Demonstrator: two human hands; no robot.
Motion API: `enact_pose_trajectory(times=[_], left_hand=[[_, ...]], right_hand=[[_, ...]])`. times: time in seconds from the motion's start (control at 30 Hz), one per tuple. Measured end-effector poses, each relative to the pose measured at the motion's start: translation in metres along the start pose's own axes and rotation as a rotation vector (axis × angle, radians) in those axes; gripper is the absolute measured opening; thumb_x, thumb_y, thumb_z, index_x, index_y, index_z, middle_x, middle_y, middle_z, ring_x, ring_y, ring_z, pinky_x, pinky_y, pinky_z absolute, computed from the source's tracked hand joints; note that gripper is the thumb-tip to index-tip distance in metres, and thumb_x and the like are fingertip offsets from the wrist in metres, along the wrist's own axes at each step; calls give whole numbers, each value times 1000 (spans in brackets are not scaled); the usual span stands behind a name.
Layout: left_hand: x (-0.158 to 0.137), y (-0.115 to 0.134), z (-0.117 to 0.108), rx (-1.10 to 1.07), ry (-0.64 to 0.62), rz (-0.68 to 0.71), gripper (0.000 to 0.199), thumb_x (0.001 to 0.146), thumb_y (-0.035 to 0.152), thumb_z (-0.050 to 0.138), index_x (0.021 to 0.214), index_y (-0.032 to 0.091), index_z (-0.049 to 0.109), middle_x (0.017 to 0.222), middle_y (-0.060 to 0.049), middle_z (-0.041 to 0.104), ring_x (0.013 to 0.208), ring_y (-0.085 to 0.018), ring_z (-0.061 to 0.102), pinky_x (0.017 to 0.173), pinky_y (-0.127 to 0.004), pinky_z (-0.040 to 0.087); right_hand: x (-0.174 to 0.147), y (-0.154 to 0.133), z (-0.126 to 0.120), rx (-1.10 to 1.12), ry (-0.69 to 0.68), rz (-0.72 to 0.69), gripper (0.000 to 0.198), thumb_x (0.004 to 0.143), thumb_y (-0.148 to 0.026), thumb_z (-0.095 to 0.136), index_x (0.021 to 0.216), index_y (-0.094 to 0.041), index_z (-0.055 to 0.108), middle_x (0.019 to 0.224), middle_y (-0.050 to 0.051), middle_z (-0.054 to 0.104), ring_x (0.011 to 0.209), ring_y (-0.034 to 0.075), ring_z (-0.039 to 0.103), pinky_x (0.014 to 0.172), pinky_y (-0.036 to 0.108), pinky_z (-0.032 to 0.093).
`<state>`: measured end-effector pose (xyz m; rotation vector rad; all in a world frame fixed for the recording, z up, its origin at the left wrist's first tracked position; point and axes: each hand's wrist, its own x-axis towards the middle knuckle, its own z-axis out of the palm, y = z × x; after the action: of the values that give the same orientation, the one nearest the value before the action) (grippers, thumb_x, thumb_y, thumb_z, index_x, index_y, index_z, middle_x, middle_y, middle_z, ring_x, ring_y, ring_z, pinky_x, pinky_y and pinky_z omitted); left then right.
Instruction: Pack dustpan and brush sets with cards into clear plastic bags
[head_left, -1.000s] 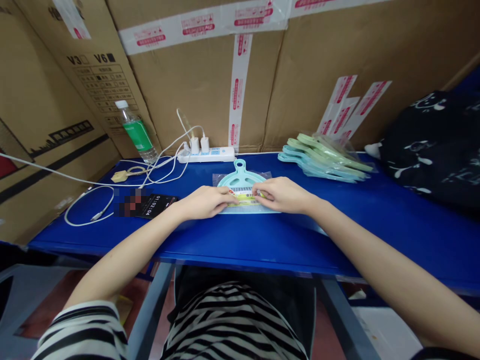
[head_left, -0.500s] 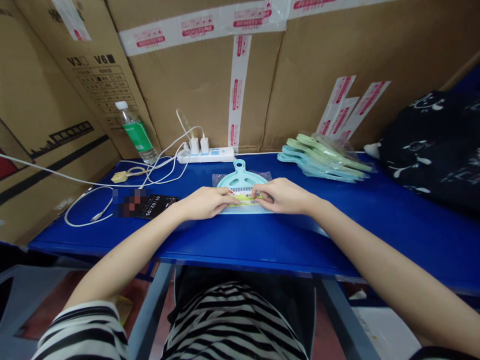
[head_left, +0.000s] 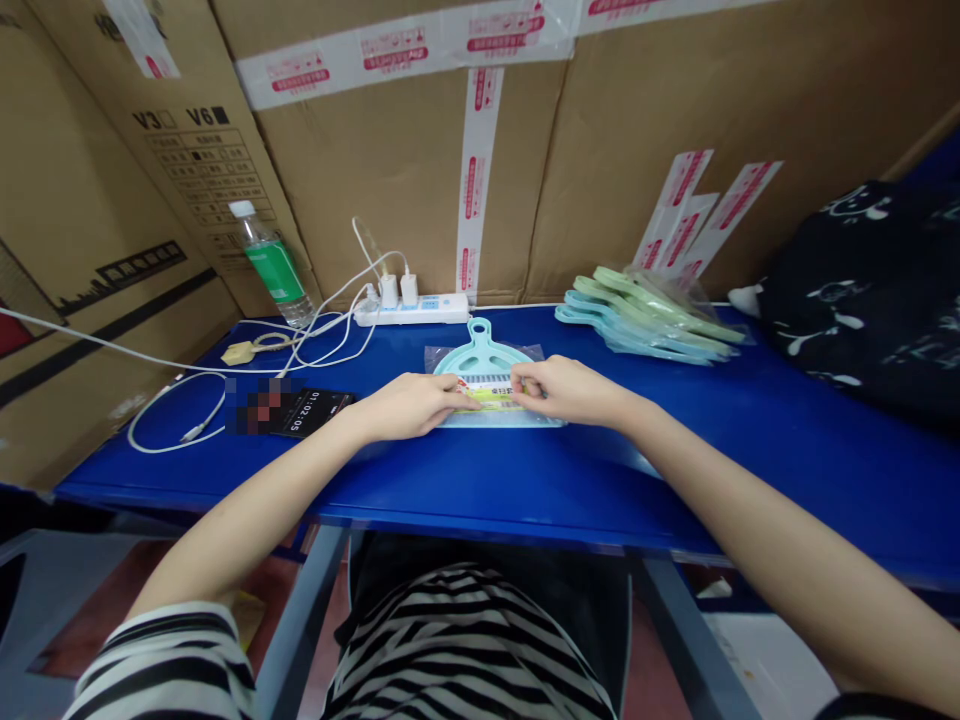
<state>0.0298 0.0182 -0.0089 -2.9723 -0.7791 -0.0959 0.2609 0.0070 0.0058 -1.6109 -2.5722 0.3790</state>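
Light-blue dustpan lies flat between the left hand and the right hand, its handle pointing away from them. Left fingers lie close together on one end of the yellow-and-white label; right fingers curl narrowly at the other; whether either pinches it, I cannot tell. It looks light and stiff; the clear film could slip, so the handle seems the surest hold.
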Motion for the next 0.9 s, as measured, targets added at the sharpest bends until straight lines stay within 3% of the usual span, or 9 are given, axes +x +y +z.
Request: enact_pose_trajectory(times=[0.9], left_hand=[[0,1,-1,7,-4,-3,39,93,14,41,124,26,60,100,-4,63,85,-15,62,72,-26,50]], right_hand=[[4,15,6,112,8,-101,9,78,-23,53,70,-21,51,55,-4,58,52,12,51,55,24,33]])
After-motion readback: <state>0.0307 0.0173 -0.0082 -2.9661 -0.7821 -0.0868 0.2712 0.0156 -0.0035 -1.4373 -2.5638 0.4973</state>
